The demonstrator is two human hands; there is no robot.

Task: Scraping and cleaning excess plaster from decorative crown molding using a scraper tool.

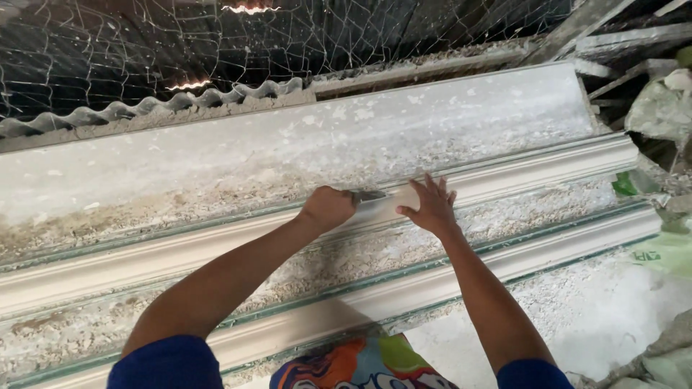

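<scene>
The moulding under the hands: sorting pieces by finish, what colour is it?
Off-white, plain and unpatterned moulding; seen in the head view.

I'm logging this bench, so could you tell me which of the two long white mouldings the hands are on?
The far moulding: the left hand holds a scraper on it, the right hand presses it. The near moulding lies untouched.

Dusty workbench [216,155] carries two white plaster mouldings [144,263].
</scene>
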